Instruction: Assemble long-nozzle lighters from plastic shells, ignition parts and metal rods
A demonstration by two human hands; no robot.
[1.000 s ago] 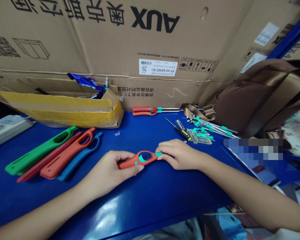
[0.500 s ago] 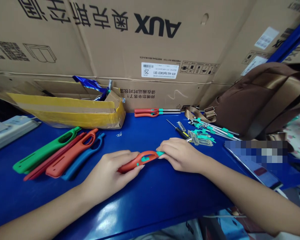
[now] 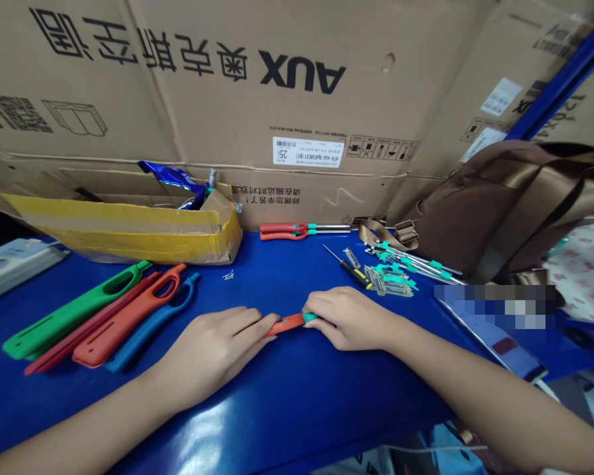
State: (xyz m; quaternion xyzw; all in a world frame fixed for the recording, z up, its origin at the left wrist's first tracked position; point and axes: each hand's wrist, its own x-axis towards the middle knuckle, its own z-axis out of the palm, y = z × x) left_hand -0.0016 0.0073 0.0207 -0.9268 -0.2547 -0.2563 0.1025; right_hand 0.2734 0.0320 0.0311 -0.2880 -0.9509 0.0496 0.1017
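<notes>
My left hand (image 3: 216,349) lies over an orange plastic handle shell with a teal insert (image 3: 288,323) on the blue table (image 3: 287,409), fingers pressed down on it. Closed round the teal end of the same piece is my right hand (image 3: 344,318). Only a short orange stretch shows between the two hands. To the left lie loose handle shells: a green one (image 3: 74,310), an orange one (image 3: 129,316), a blue one (image 3: 153,323) and a dark red one.
A taped cardboard box (image 3: 123,227) stands at the back left. An assembled orange piece (image 3: 297,231), a screwdriver (image 3: 349,267) and teal-tipped metal parts (image 3: 400,267) lie behind my right hand. A brown bag (image 3: 499,211) sits right. Large cartons form the back wall.
The orange handle has turned from flat to edge-on under my hands. My left hand has slid forward over it, hiding the loop. The view has shifted slightly.
</notes>
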